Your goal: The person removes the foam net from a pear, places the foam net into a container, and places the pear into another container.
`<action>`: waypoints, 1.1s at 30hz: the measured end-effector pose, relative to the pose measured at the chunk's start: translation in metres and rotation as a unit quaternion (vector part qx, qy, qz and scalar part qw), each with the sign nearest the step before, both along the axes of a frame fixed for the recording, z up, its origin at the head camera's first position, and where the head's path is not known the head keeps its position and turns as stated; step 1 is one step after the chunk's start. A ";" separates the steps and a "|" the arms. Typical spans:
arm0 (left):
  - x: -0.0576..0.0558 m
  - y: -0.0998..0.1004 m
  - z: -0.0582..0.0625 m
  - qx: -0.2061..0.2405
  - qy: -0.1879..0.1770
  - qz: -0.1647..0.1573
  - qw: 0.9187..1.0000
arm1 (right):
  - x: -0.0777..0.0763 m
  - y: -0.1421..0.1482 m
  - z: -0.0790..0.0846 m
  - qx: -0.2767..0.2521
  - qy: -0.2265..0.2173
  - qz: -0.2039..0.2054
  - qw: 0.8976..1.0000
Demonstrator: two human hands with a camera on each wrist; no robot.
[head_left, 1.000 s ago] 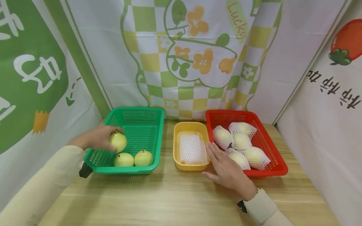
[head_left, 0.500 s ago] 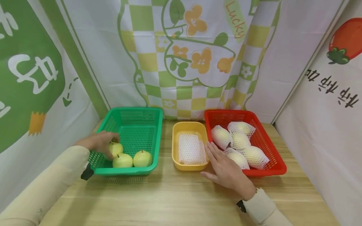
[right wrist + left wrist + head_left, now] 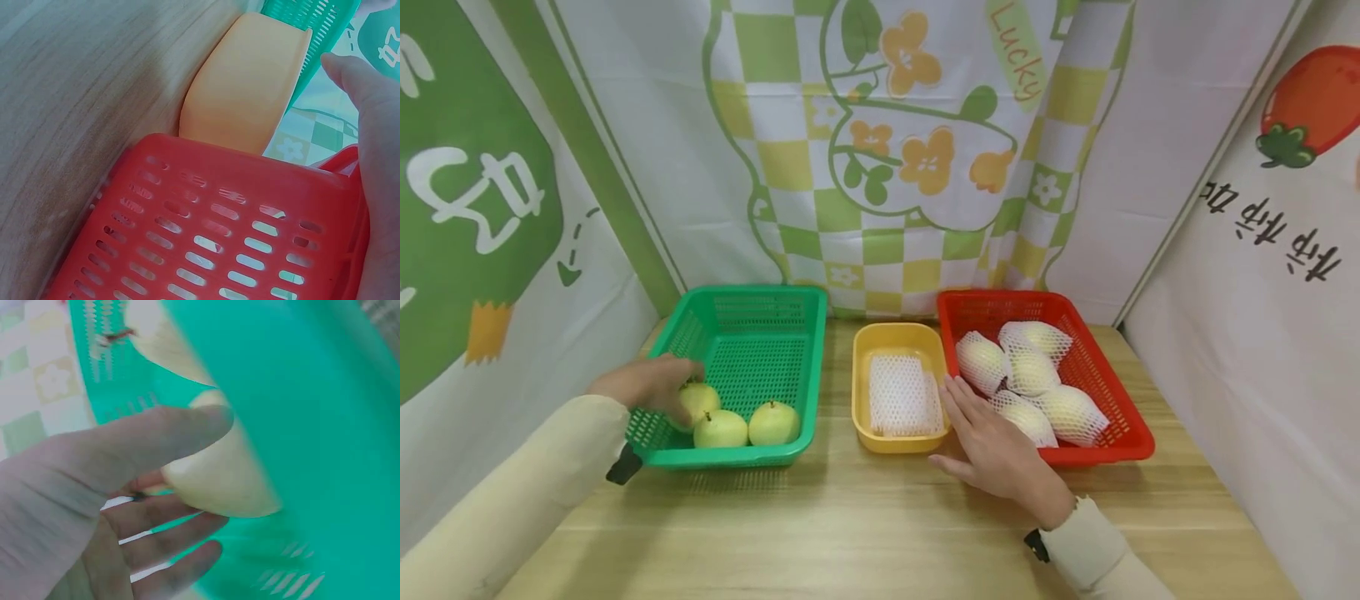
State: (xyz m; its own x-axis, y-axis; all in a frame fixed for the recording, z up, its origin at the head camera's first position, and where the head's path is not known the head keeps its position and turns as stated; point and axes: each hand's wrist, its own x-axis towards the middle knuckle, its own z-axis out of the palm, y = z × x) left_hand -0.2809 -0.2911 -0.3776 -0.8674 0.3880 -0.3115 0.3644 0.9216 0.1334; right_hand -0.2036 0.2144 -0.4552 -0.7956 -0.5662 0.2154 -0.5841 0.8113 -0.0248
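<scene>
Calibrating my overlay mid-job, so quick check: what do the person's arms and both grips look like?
The left sleeve and right sleeve are long and cream-coloured, reaching the wrists. A small black piece shows at the left cuff and a second black piece at the right; I can't tell what they are. The left grip and right grip are ungloved hands. No cables show.

Long sleeves (image 3: 527, 492) of pale cream, gathered at the cuffs, with a small black piece (image 3: 624, 464) worn beside each.
</scene>
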 end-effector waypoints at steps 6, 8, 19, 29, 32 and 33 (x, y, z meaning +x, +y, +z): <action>0.012 0.019 0.029 0.019 0.067 -0.049 0.996 | -0.001 0.001 -0.001 0.001 0.011 0.001 1.000; 0.019 0.029 0.039 0.033 0.085 -0.057 0.994 | -0.001 0.001 0.000 -0.001 0.009 0.000 1.000; 0.065 0.098 0.024 0.147 0.075 -0.114 0.980 | -0.001 -0.001 -0.001 -0.001 0.005 0.001 1.000; 0.081 0.138 -0.046 0.119 0.194 -0.151 0.962 | -0.002 0.000 -0.002 0.000 0.008 0.001 1.000; 0.083 0.144 -0.061 0.097 0.229 -0.146 0.957 | -0.002 0.001 -0.002 -0.002 0.006 0.003 1.000; 0.084 0.146 -0.065 0.091 0.242 -0.143 0.955 | -0.002 0.001 -0.002 -0.007 -0.001 0.003 1.000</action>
